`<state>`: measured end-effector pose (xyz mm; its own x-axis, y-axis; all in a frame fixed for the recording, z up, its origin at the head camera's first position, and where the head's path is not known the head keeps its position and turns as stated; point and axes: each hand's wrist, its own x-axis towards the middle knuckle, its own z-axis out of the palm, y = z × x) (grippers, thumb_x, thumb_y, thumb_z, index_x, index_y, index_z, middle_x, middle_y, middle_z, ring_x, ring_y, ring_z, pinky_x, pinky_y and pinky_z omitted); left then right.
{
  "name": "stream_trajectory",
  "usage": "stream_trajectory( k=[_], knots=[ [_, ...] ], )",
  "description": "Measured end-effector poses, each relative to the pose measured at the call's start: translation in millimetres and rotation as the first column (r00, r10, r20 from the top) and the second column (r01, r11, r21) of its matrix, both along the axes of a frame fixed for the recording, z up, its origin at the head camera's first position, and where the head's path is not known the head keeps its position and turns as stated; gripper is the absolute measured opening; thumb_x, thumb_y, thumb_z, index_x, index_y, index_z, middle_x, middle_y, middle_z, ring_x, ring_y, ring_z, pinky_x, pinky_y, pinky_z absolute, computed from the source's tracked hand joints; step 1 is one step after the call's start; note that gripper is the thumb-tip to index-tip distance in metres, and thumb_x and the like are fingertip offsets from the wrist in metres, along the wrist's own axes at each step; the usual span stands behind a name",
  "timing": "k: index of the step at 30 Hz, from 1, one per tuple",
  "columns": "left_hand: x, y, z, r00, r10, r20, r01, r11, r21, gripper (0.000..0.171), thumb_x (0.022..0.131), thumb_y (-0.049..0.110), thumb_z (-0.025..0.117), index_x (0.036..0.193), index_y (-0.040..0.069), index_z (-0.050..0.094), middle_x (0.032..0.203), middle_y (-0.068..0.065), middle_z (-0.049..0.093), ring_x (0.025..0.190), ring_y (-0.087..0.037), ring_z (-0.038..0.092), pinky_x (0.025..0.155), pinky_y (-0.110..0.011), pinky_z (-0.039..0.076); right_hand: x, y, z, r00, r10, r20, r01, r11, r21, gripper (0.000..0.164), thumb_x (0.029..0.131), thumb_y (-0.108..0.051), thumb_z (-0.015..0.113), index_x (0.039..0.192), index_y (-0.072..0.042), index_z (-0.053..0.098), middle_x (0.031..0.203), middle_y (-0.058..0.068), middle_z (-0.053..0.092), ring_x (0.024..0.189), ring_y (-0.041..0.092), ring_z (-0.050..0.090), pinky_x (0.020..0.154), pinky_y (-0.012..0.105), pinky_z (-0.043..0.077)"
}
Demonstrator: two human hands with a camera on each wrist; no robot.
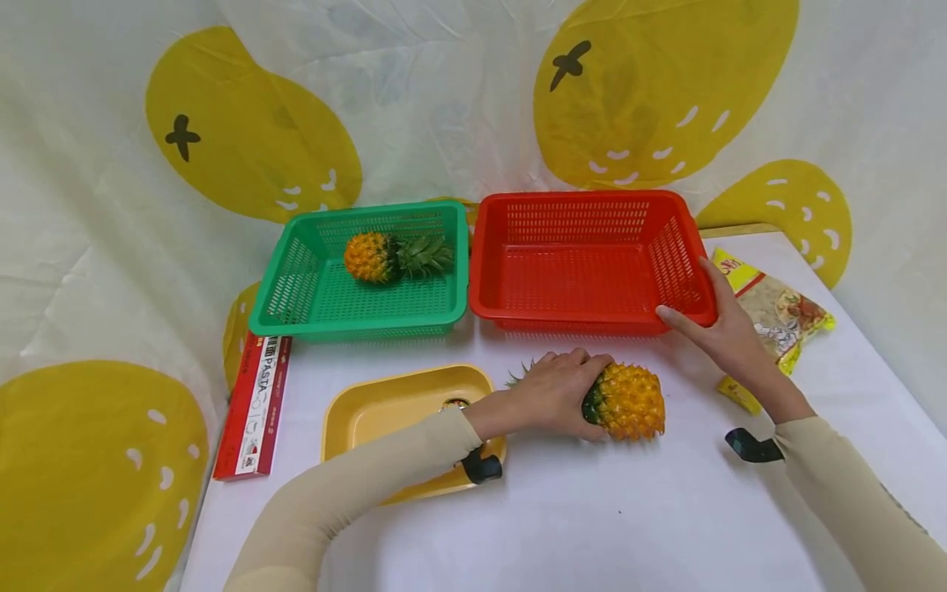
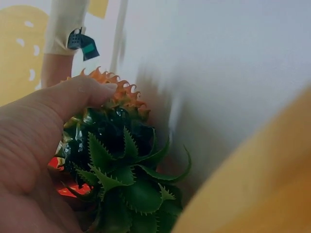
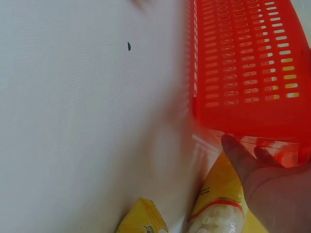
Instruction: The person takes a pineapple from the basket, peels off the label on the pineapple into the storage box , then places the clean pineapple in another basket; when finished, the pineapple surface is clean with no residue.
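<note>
My left hand grips a pineapple around its dark green upper part, just above the white table. The pineapple's orange, spiky body points right and its leafy crown points left, largely hidden by the hand in the head view. At the front right corner of a red basket, my right hand holds the rim, thumb at the front and fingers along the right side. A second pineapple lies in the green basket on the left.
A yellow tray sits under the left forearm. The red pasta box lies at the table's left edge, by the green basket. Beside the right hand lies a yellow food packet. A patterned curtain hangs behind the baskets.
</note>
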<state>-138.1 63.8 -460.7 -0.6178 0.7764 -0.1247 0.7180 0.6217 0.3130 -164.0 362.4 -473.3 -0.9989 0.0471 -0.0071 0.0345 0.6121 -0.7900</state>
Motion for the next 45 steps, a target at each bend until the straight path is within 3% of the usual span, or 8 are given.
stream_trajectory(
  k=[9,16,21,27,34,40,42,45],
  knots=[
    [-3.5,-0.9,3.7,1.000,-0.027,0.000,0.027,1.000,-0.015,0.108,0.078,0.068,0.085,0.161,0.014,0.040,0.130,-0.001,0.057,0.114,-0.012,0.054,0.097,-0.030,0.043,0.1,-1.9,2.2,1.000,0.013,0.000,-0.013,1.000,-0.011,0.099,0.103,-0.046,0.067,0.171,-0.032,-0.004,0.170,0.021,0.023,0.144,0.049,0.034,0.102,0.065,0.044],
    [-3.7,0.8,5.2,1.000,-0.030,0.006,0.030,0.999,0.015,0.103,0.077,0.064,0.088,0.157,0.017,0.045,0.130,0.001,0.058,0.114,-0.010,0.054,0.097,-0.030,0.044,1.4,-2.0,3.3,1.000,0.009,0.009,-0.009,1.000,-0.021,0.098,0.103,-0.046,0.066,0.171,-0.032,-0.005,0.170,0.021,0.022,0.145,0.049,0.033,0.102,0.069,0.043],
    [-5.8,2.2,5.5,0.999,-0.020,0.030,0.018,0.998,0.061,0.095,0.075,0.057,0.092,0.152,0.019,0.050,0.131,0.005,0.060,0.116,-0.008,0.053,0.099,-0.030,0.043,-1.8,-2.1,3.8,1.000,0.008,0.015,-0.007,1.000,-0.009,0.099,0.102,-0.048,0.066,0.170,-0.033,-0.004,0.170,0.020,0.024,0.144,0.048,0.034,0.097,0.052,0.051],
    [-6.8,2.7,4.7,0.998,-0.036,0.053,0.031,0.994,0.104,0.089,0.074,0.052,0.094,0.147,0.019,0.056,0.129,0.008,0.062,0.115,-0.005,0.053,0.094,-0.027,0.042,-1.6,-2.1,0.8,1.000,0.009,0.017,-0.009,1.000,0.001,0.100,0.102,-0.048,0.067,0.170,-0.034,-0.004,0.169,0.022,0.025,0.144,0.049,0.034,0.096,0.055,0.052],
    [-4.9,-1.7,8.2,0.993,-0.071,0.093,0.053,0.981,0.189,0.084,0.074,0.049,0.096,0.143,0.018,0.059,0.124,0.011,0.064,0.110,0.000,0.053,0.092,-0.021,0.040,1.3,-1.0,-2.8,1.000,0.009,0.014,-0.008,1.000,-0.011,0.099,0.102,-0.048,0.067,0.171,-0.032,-0.003,0.167,0.024,0.026,0.142,0.049,0.035,0.076,0.014,0.046],
    [-7.4,-13.0,23.1,0.987,-0.097,0.130,0.052,0.949,0.310,0.085,0.073,0.044,0.097,0.143,0.015,0.058,0.124,0.009,0.061,0.110,0.000,0.052,0.096,-0.015,0.041,3.6,-1.1,-3.5,1.000,0.007,0.005,-0.007,1.000,-0.010,0.100,0.102,-0.047,0.068,0.171,-0.031,-0.003,0.168,0.024,0.026,0.142,0.050,0.036,0.088,0.033,0.055],
    [-9.2,-17.1,28.8,0.987,-0.097,0.125,0.050,0.941,0.333,0.085,0.074,0.043,0.097,0.144,0.015,0.058,0.126,0.008,0.061,0.112,0.000,0.051,0.097,-0.015,0.040,3.9,-0.9,-2.8,1.000,0.008,-0.003,-0.008,1.000,-0.022,0.100,0.102,-0.047,0.068,0.171,-0.031,-0.002,0.168,0.022,0.026,0.142,0.049,0.036,0.086,0.030,0.055],
    [-12.4,-23.0,36.7,0.987,-0.099,0.129,0.044,0.924,0.379,0.084,0.074,0.037,0.098,0.143,0.013,0.058,0.127,0.007,0.061,0.114,-0.001,0.050,0.098,-0.015,0.040,3.1,-0.6,-1.8,1.000,0.009,-0.010,-0.010,0.999,-0.034,0.100,0.102,-0.047,0.069,0.171,-0.032,-0.002,0.167,0.022,0.028,0.141,0.049,0.037,0.074,0.011,0.046]
  ],
)
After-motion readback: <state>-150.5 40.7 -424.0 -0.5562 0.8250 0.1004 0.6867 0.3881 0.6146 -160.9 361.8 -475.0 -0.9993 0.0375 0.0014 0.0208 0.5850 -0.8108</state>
